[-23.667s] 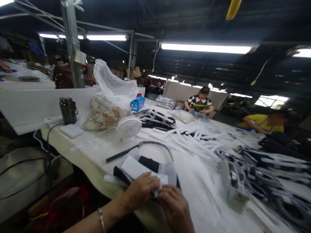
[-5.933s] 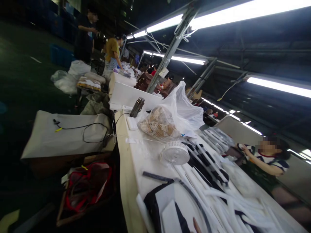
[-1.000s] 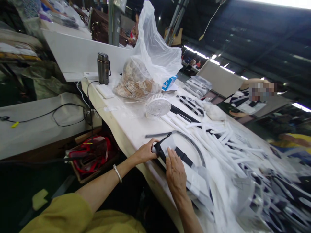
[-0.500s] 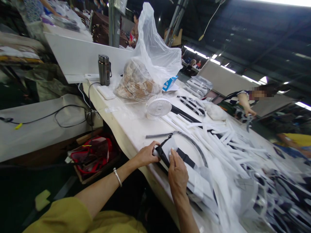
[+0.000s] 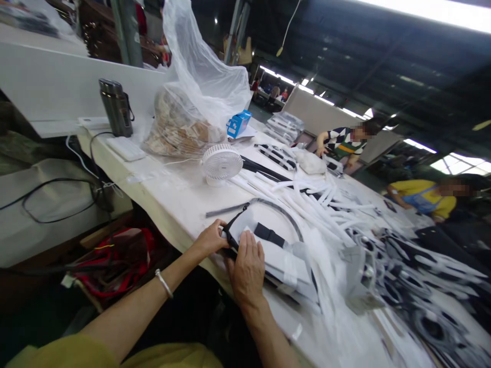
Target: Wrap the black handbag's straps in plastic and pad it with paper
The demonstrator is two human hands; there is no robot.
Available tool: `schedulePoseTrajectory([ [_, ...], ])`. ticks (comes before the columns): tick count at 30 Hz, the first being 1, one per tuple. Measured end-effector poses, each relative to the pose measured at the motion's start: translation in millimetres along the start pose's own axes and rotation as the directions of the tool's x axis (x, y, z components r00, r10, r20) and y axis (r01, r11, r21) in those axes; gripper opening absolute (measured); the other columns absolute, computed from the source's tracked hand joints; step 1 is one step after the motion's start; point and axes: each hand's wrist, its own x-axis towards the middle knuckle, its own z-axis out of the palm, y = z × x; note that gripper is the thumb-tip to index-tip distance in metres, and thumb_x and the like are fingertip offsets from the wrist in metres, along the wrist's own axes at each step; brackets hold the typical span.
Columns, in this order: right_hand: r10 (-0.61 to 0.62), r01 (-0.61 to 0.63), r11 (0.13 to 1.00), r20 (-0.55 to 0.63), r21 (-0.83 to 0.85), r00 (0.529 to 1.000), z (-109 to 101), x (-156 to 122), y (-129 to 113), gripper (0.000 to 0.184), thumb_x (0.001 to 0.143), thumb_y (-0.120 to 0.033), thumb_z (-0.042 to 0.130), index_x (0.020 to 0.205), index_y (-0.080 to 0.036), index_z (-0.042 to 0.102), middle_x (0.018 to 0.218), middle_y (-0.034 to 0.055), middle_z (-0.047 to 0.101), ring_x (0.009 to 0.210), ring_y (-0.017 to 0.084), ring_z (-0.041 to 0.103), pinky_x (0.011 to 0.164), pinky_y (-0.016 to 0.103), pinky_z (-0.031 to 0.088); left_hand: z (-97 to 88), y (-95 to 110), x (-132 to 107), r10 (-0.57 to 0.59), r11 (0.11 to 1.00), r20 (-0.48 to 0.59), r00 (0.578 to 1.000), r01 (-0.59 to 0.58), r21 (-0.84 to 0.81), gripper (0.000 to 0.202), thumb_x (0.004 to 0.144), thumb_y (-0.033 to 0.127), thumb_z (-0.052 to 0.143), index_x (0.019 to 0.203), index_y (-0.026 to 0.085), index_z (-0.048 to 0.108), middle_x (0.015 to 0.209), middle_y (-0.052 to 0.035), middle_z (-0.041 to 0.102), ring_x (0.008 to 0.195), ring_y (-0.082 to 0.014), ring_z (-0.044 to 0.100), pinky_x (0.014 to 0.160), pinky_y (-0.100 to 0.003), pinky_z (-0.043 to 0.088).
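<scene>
My left hand (image 5: 209,239), with a bracelet at the wrist, is closed on the near end of a black strap (image 5: 235,223) at the table's front edge. Lying flat beside it, my right hand (image 5: 247,269) has its fingers stretched out, pressing down on a white paper-wrapped piece (image 5: 282,258) that has a black band (image 5: 269,234) across it. A thin dark curved strip (image 5: 280,210) arcs behind the piece.
Along the white table (image 5: 172,197) stand a small white fan (image 5: 220,162), a clear bag of tan pieces (image 5: 180,125), a dark flask (image 5: 114,106) and a blue box (image 5: 238,123). White wrapped strips (image 5: 326,204) and black parts (image 5: 422,266) cover the right. Two people sit opposite.
The camera has swung right and the view has shifted. My right hand has flattened further onto the white piece; my left hand keeps its hold on the strap end.
</scene>
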Motion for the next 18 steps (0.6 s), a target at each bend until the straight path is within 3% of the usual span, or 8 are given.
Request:
schedulePoseTrajectory([
  [13, -0.072, 0.072, 0.997, -0.045, 0.010, 0.996, -7, -13, 15, 0.059, 0.090, -0.027, 0.052, 0.143, -0.006, 0.036, 0.140, 0.0231, 0.052, 0.131, 0.030, 0.047, 0.110, 0.048, 0.032, 18.7, -10, -22, 0.004, 0.980, -0.014, 1.000, -0.007, -0.200, 0.065, 0.056, 0.018, 0.078, 0.115, 0.018, 0.051, 0.068, 0.0057, 0.066, 0.055, -0.0135, 0.062, 0.048, -0.019, 0.044],
  [18, -0.083, 0.084, 0.996, -0.049, 0.027, 0.995, -6, -14, 16, 0.056, 0.085, -0.019, 0.051, 0.138, -0.006, 0.041, 0.138, 0.0223, 0.054, 0.130, 0.030, 0.047, 0.108, 0.048, 0.033, 19.7, -13, -24, 0.021, 0.974, -0.012, 1.000, -0.023, -0.225, 0.066, 0.056, 0.019, 0.079, 0.116, 0.018, 0.051, 0.072, 0.0042, 0.068, 0.056, -0.0131, 0.062, 0.050, -0.019, 0.045],
])
